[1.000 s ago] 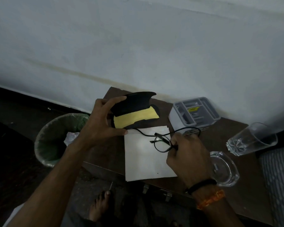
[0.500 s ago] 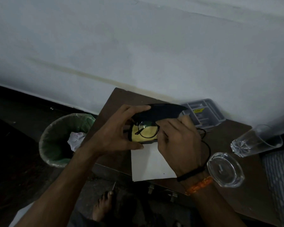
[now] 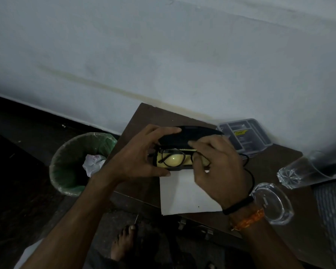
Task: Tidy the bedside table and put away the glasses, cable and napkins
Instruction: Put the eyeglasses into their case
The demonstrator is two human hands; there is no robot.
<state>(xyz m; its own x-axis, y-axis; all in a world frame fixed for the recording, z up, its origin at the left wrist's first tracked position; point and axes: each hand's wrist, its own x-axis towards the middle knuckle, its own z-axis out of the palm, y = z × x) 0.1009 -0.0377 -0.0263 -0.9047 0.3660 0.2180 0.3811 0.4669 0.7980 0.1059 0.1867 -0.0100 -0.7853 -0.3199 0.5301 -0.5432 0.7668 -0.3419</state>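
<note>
Fingers of my left hand [image 3: 136,158] curl round the open black case [image 3: 184,136], thumb under its base, index on the lid. A second ago my glasses [image 3: 173,158] hung over the white napkin [image 3: 184,193]; now they lie inside on the yellow lining, so only closing remains for them. Right hand [image 3: 219,169] arches over the case's right end, fingertips pinching the frame. Behind it trails the black cable [image 3: 249,171] on the bedside table [image 3: 144,117].
</note>
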